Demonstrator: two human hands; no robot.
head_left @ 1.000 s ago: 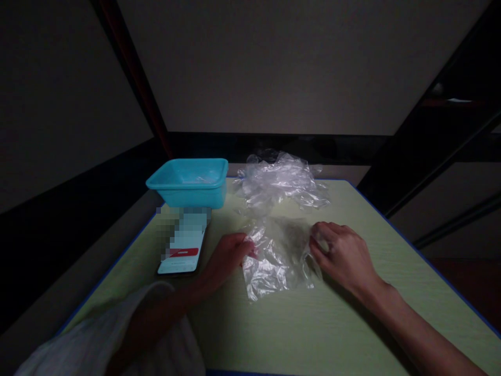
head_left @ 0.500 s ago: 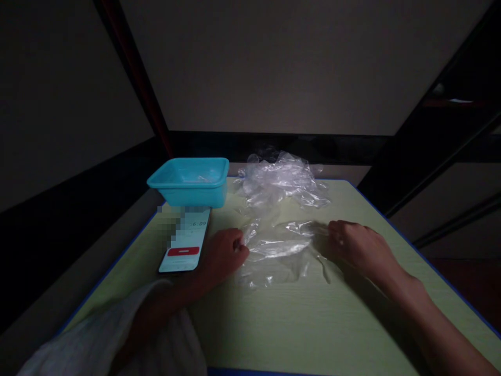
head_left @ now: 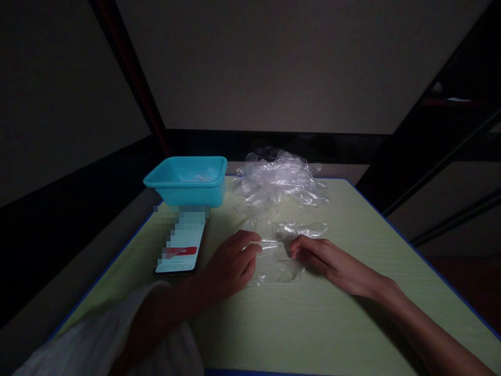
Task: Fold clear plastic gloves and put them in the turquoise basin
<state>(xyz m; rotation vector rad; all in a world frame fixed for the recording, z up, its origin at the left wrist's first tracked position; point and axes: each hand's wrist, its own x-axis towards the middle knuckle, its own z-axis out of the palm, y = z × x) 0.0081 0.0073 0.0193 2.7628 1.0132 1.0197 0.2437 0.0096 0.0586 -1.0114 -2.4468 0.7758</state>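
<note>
A thin, clear disposable plastic glove (head_left: 276, 263) lies crumpled low over the table between my two hands. My left hand (head_left: 237, 261) pinches its left side, with the thumb and fingers curled together. On the other side, my right hand (head_left: 317, 256) has its fingertips closed on the plastic. A narrow strip of the glove is drawn taut between them, while a loose part spreads out behind my right fingers. Farther back is a heap of similar clear plastic gloves (head_left: 279, 177), with finger-like ends sticking out.
A turquoise plastic basin (head_left: 191, 196) stands at the back left, with something clear inside. In front of it lies a phone (head_left: 182, 240) with its screen lit, close to my left forearm. The pale table (head_left: 250, 334) has a blue edge and meets a wall behind.
My hands have come closer together, the right one moving left and slightly toward me. The glove, spread wide before, is now bunched between them.
</note>
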